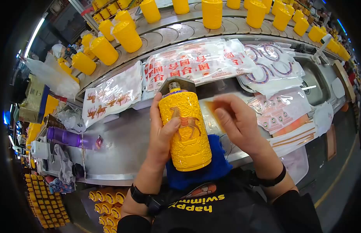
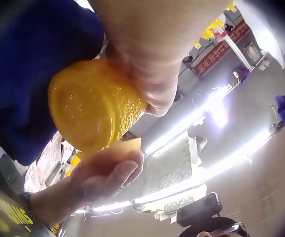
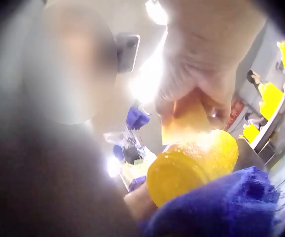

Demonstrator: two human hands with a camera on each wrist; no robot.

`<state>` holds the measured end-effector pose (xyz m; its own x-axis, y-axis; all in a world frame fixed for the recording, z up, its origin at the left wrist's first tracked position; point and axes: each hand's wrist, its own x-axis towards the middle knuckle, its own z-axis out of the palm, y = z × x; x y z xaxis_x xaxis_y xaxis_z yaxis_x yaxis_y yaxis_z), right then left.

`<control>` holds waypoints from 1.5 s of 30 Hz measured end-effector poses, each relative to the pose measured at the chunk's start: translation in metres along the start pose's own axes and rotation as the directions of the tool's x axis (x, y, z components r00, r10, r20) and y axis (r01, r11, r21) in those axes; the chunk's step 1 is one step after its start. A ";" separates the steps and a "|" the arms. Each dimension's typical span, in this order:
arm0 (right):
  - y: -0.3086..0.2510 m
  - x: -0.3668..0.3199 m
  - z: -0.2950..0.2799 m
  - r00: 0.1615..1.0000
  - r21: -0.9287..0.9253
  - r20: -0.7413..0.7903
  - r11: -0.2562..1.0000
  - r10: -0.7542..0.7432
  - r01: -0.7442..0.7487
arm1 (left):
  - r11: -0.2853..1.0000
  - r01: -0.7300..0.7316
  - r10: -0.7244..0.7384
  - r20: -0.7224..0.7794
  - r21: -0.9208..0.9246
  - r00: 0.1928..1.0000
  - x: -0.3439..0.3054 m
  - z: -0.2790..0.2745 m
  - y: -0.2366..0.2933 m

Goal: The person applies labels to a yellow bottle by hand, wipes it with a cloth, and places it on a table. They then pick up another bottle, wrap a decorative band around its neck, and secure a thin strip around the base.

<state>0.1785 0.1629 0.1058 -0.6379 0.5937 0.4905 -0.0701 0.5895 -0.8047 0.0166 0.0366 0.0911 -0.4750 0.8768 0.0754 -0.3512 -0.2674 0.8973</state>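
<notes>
My left hand (image 1: 159,132) grips a yellow embossed bottle (image 1: 192,149) by its side, the thumb lying across its front. The bottle has a clear glass neck and a brown horse decal (image 1: 189,123) with a red saddle. It tilts over a blue cloth (image 1: 219,159) at my lap. To its right, my right hand (image 1: 242,126) pinches a flat, translucent orange scraper (image 3: 184,121), which looks blurred in the head view. In the left wrist view the scraper (image 2: 125,150) shows close beside the bottle's base.
Decal sheets with red characters (image 1: 180,68), horses (image 1: 110,97) and ring patterns (image 1: 267,64) lie along the metal bench (image 1: 110,155). Behind them runs a conveyor (image 1: 168,37) carrying several yellow bottles. A sink (image 1: 314,83) is at the right, a purple bottle (image 1: 64,136) at the left.
</notes>
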 end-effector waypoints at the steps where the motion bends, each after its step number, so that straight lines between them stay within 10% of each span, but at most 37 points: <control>1: 0.015 -0.001 0.006 0.993 -0.021 -0.095 0.997 -0.073 0.072 | 1.000 -0.003 0.003 0.010 -0.026 1.000 0.000 -0.001 -0.001; 6: 0.009 -0.009 0.030 0.965 0.272 0.069 0.926 0.252 -0.261 | 0.989 -0.007 0.016 0.056 -0.150 0.998 -0.002 -0.008 -0.002; 31: 0.011 -0.012 0.034 0.878 0.581 0.415 0.672 0.240 -0.459 | 0.994 -0.052 0.049 0.030 0.097 0.998 -0.004 -0.009 -0.005; 34: 0.019 -0.017 0.038 0.913 0.622 0.343 0.676 0.220 -0.396 | 0.809 -0.334 0.311 0.129 0.484 0.942 -0.016 -0.002 -0.002; 37: 0.016 -0.018 0.018 0.888 0.321 0.231 0.831 0.396 -0.454 | 0.071 -0.520 0.219 0.495 0.851 0.841 -0.034 -0.013 0.028; 39: 0.018 -0.003 0.018 0.977 0.325 -0.022 0.925 0.214 -0.196 | 0.013 -0.580 0.168 0.570 0.815 0.804 -0.042 -0.007 0.031; 43: -0.030 0.043 0.001 0.911 0.094 0.375 0.971 0.170 -0.220 | 0.017 -0.681 0.223 0.661 0.732 0.717 -0.058 -0.016 0.016; 45: -0.029 0.071 0.009 0.912 -0.048 0.410 0.999 0.000 0.022 | 0.029 -0.687 0.395 0.622 0.727 0.676 -0.063 -0.030 -0.005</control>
<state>0.1279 0.1829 0.1613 -0.8964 0.3166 0.3102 -0.0472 0.6278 -0.7770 0.0242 -0.0289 0.0692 0.0424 0.7353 0.6764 0.9020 -0.3193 0.2906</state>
